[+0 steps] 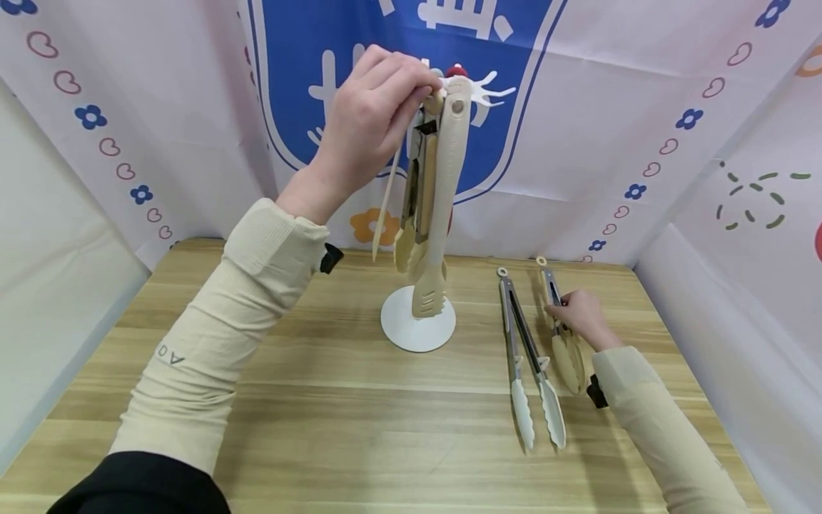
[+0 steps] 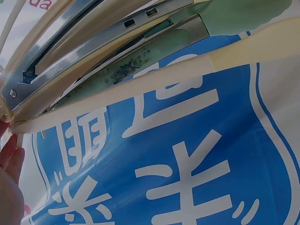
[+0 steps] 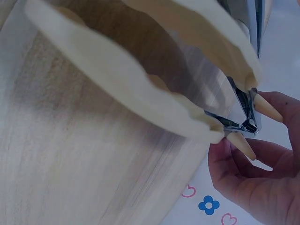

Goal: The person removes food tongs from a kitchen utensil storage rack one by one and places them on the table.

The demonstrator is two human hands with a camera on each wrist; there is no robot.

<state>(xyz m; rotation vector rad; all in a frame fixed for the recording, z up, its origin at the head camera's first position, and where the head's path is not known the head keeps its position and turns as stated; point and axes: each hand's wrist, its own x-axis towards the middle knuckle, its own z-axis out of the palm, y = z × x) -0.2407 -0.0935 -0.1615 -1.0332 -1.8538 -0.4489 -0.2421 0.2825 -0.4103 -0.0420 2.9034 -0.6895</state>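
Note:
My left hand (image 1: 375, 107) is at the top of a utensil stand with a round white base (image 1: 401, 339), its fingertips pinching the ring end of hanging tongs (image 1: 425, 178). Beside them hang a cream slotted utensil (image 1: 446, 185) and a thin cream-handled utensil (image 1: 384, 207). In the left wrist view, green-headed tongs (image 2: 131, 65) hang there too. On the table at the right, my right hand (image 1: 581, 318) grips cream-headed tongs (image 1: 566, 360) by their middle. Their two scalloped heads (image 3: 108, 61) stand apart in the right wrist view. Part of the left fingertips is hidden.
Another pair of tongs with pale tips (image 1: 523, 421) lies spread on the table, just left of the right hand. White prongs (image 1: 491, 89) and a red knob (image 1: 457, 71) top the stand. A printed cloth (image 1: 546, 214) hangs behind the wooden table (image 1: 308, 428).

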